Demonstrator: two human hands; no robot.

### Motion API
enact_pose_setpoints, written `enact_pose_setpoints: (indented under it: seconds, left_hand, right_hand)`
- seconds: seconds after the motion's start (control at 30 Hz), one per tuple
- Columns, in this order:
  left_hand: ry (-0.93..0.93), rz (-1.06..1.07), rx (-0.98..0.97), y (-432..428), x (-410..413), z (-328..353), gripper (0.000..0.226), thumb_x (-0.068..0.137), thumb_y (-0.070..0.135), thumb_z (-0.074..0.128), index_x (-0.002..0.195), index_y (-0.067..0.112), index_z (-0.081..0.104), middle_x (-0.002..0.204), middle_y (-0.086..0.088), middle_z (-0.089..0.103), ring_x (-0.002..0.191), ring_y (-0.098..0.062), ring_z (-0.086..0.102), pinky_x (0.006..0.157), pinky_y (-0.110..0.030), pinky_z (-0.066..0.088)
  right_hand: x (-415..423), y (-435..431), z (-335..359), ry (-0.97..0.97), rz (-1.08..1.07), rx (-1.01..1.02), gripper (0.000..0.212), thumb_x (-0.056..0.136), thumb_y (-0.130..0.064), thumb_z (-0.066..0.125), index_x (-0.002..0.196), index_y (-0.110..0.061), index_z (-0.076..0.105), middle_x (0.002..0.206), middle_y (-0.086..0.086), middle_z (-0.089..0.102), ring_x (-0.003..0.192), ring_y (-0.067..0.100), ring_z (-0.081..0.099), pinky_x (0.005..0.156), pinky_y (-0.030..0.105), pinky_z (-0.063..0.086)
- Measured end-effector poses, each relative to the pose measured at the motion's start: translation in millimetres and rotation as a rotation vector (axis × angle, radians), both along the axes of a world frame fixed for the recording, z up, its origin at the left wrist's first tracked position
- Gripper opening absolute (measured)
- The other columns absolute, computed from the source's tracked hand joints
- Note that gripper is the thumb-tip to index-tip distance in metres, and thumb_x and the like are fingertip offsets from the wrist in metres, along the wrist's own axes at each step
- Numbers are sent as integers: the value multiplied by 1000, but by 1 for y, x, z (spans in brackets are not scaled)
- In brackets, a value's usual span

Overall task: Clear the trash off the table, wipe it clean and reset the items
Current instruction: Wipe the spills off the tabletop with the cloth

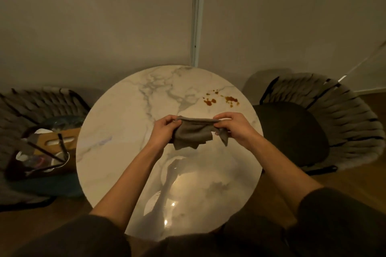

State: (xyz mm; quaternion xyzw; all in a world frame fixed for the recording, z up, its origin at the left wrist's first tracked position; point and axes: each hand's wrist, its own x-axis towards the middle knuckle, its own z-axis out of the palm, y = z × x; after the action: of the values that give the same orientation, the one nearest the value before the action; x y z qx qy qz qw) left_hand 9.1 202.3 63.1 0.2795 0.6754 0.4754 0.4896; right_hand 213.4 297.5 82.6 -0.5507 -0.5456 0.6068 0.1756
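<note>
While both forearms reach forward, left hand and right hand pinch a limp grey cloth stretched above the round glossy marble table.

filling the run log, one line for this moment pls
phase: pre-wipe | left hand + right hand: hold cloth | table: brown spill remains

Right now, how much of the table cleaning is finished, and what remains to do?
Clearing looks done: the marble table carries no trash or items, and things sit piled on the left chair. In hand: the left hand and right hand hold a grey cloth above the table. Left: the brown stains at the far right are not yet wiped, and nothing is reset.
</note>
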Motion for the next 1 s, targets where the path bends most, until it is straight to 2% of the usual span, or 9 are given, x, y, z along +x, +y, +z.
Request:
enact_pose_setpoints:
  seconds: [0.1,0.2,0.27,0.37,0.43,0.6,0.7,0.83,1.0]
  left_hand:
    - [100,46,22,-1,5,-9,13,93,21,59,99,15,69,84,-4,68,77,-14,61,70,-28,48]
    - [266,19,39,-7,5,-10,15,90,27,63,104,22,66,87,-5,64,77,-18,59,62,-24,51]
    - [320,-32,69,-12,7,-6,31,86,28,69,116,23,61,100,-2,61,77,-15,58,56,-22,55]
    - [402,-96,159,-15,15,0,70,74,41,80,135,30,46,124,8,49,101,-11,54,75,-37,58]
    - [486,-103,222,-11,27,7,78,71,45,81,138,31,43,132,13,44,110,-7,49,87,-27,48]
    - [580,-34,321,7,51,28,43,75,40,76,113,27,60,112,13,61,93,-6,59,73,-26,53]
    - [595,-23,356,12,53,32,17,82,20,68,99,21,70,96,8,67,87,-7,61,78,-26,55]
    - [612,-84,308,13,44,30,23,84,8,62,101,18,74,94,6,71,87,-7,64,78,-23,55]
    - [468,-269,230,23,11,27,14,89,15,65,96,16,77,84,0,74,80,-16,71,75,-35,60]
  right_hand:
    - [0,8,26,-156,151,213,12,91,-9,63,99,-2,70,78,21,67,52,18,58,47,21,44]
    - [-8,15,46,-212,251,309,24,95,-21,60,78,-6,69,61,13,57,47,16,49,45,19,39]
    - [-17,18,58,-195,283,309,35,96,-25,59,66,-7,61,50,9,50,41,14,43,45,22,35]
    - [-33,20,73,-151,353,282,37,97,-30,57,72,-2,62,51,8,47,41,13,40,43,25,32]
    - [-42,20,82,-180,393,270,42,97,-36,56,81,2,67,58,10,51,49,17,44,45,24,35]
    - [-44,23,98,-215,450,245,40,90,-41,64,80,-3,73,71,15,68,65,16,61,64,31,52]
    - [-33,25,106,-227,516,157,20,84,-28,73,85,-8,74,68,5,60,62,11,51,55,23,43]
    - [-17,36,105,-290,506,134,26,81,-11,75,103,1,70,86,14,60,65,18,46,53,24,40]
    - [7,57,106,-311,497,159,26,80,-24,76,96,-3,74,78,11,59,63,17,44,52,25,34]
